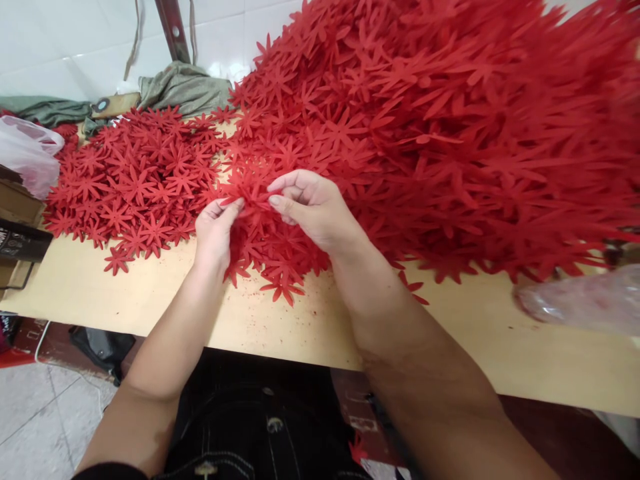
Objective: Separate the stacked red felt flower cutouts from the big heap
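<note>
Between my two hands is a red fabric flower (255, 193) with narrow petals, held just above the table. My left hand (216, 227) pinches its left side between thumb and fingers. On the other side, my right hand (310, 207) grips petals with thumb and forefinger, the other fingers curled. More red flowers lie right under and around both hands. Whether the held piece is one layer or several, I cannot tell. A smaller heap of red flowers (135, 180) spreads to the left of my left hand.
A large, high pile of red flowers (440, 133) covers the right and back. The pale wooden table (280, 333) has its front edge near my body. Clear plastic (585, 300) lies at right, a white plastic bag (30, 153) at far left. Grey-green cloth (185, 90) sits against the wall.
</note>
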Demonstrator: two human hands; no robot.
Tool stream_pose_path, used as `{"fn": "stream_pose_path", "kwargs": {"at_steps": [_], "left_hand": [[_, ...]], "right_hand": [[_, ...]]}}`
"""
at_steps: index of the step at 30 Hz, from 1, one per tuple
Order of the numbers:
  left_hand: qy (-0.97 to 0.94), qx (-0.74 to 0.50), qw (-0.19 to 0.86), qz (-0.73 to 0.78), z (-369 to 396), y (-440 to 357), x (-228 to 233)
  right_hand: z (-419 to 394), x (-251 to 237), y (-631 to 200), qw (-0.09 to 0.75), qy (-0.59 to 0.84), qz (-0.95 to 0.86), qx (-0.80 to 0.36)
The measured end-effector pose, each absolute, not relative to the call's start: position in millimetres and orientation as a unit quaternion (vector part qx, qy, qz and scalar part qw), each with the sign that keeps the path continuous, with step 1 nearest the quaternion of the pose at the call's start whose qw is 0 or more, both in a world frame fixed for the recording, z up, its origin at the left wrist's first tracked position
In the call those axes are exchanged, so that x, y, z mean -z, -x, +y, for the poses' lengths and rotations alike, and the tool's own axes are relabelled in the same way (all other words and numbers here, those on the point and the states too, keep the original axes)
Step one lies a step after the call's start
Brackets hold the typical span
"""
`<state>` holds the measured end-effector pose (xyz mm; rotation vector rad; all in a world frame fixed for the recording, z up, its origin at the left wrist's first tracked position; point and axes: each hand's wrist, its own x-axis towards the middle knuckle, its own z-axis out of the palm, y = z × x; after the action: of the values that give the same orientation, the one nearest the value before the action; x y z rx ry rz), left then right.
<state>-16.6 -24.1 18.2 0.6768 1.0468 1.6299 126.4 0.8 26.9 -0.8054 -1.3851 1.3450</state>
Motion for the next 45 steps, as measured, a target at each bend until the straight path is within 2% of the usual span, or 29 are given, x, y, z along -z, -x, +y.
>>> {"fn": "stream_pose_path", "kwargs": {"at_steps": [5,12,25,30,35,37,38,42,45], "left_hand": [[-0.244,-0.695,0.531,0.418,-22.1,25.2,-21.3],[-0.283,-0.683,0.532,0.414,-24.4,18.9,-18.9],[-0.259,-0.692,0.523,0.425,-20.7,29.9,-17.9],[-0.203,-0.720,0.515,0.418,-15.9,44.9,-20.2],[-0.241,-0.697,0.532,0.417,-19.2,39.1,-23.5],[-0.274,-0.683,0.531,0.420,-21.5,33.6,-23.6],[-0.291,-0.678,0.528,0.422,-22.6,31.0,-23.6],[-0.340,-0.661,0.515,0.427,-25.4,23.8,-22.9],[-0.359,-0.653,0.516,0.423,-26.0,21.0,-21.5]], "right_hand": [[3.8,-28.0,-132.9,0.525,0.335,-0.548,-0.558],[-5.3,-28.1,-118.2,0.453,0.333,-0.533,-0.632],[-4.1,-30.1,-120.0,0.467,0.349,-0.554,-0.594],[12.7,-13.7,-136.2,0.521,0.401,-0.576,-0.486],[17.2,-8.8,-145.7,0.591,0.486,-0.596,-0.243],[8.8,-16.9,-140.5,0.589,0.496,-0.608,-0.195],[3.8,-21.6,-136.1,0.583,0.489,-0.614,-0.212],[-10.6,-33.2,-117.1,0.523,0.411,-0.607,-0.434],[-10.3,-31.6,-112.1,0.499,0.372,-0.562,-0.545]]}}
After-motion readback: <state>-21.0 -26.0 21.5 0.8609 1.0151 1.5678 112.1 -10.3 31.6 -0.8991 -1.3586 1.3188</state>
